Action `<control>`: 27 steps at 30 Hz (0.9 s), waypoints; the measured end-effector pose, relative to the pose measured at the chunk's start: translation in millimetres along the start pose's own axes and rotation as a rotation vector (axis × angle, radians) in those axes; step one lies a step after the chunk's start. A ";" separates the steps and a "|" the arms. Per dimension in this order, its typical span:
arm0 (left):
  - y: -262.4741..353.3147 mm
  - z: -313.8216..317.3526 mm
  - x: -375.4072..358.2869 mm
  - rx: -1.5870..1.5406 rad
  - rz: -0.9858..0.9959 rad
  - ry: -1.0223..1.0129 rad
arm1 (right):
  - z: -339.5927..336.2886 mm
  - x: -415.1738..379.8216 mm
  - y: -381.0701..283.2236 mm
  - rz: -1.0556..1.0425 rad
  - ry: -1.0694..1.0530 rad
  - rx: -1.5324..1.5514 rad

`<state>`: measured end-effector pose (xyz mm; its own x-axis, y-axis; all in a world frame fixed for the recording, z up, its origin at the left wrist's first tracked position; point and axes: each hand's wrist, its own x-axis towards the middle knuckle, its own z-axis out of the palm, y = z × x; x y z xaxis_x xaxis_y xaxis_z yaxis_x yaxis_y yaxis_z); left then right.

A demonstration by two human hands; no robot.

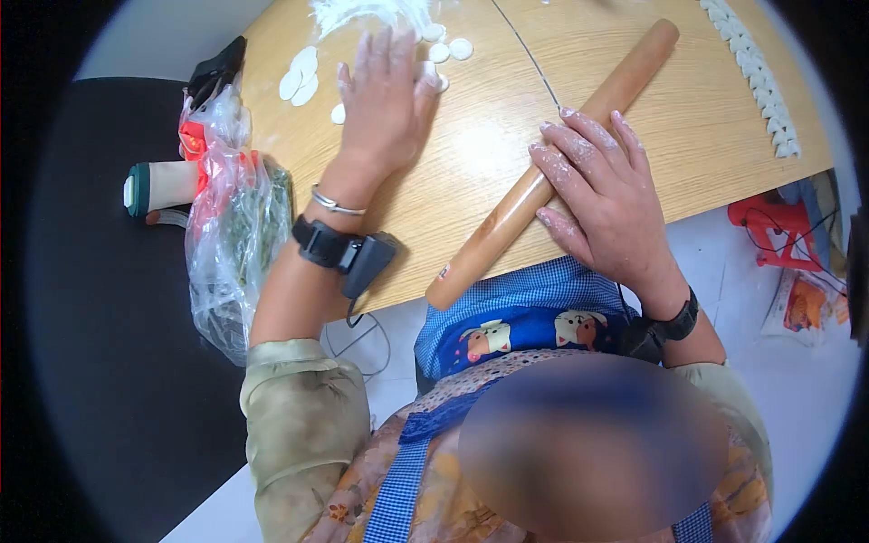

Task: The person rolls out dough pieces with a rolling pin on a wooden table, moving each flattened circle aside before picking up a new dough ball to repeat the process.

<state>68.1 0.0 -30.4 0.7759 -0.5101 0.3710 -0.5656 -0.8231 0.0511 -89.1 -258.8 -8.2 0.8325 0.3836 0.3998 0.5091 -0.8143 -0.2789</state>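
Note:
My left hand (380,104) lies palm down at the far left of the table, its floury fingers stretched out. Thin round dough wrappers (461,49) lie around it, and one is partly covered by its thumb side. Whether the palm presses on more dough is hidden. Across the middle of the table a long wooden rolling pin (493,233) lies at a slant. My right hand (602,185) is laid over it, with flour-dusted fingers across the pin and the thumb on its near side. Left of my left hand are overlapping dough wrappers (300,77).
White flour (367,14) is spread at the table's far edge. A row of small folded white dough pieces (751,77) runs along the right side. Plastic bags (231,217) with greens sit at the left edge. A red stool (777,231) stands beyond the right edge.

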 end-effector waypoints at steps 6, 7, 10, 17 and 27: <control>-3.3 -3.4 5.6 0.006 -0.004 -0.036 | -1.5 1.8 0.7 -0.004 0.003 -0.008; -2.8 -4.8 7.0 0.008 -0.001 -0.034 | -0.7 1.1 0.7 0.000 0.008 -0.001; 5.3 -6.9 -2.5 -0.169 -0.071 0.076 | 0.0 -1.6 -2.3 0.015 0.004 -0.001; 5.8 -29.9 -28.7 -0.124 -0.019 -0.112 | -0.9 -0.9 -1.7 0.021 0.005 0.012; -31.1 -40.9 -17.5 -0.092 0.040 0.082 | -2.5 -1.4 -2.3 0.031 0.009 0.019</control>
<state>60.6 44.8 -0.5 0.7289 -0.5170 0.4488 -0.6218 -0.7743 0.1178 -92.0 -258.6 -6.0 0.8457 0.3543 0.3990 0.4874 -0.8173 -0.3073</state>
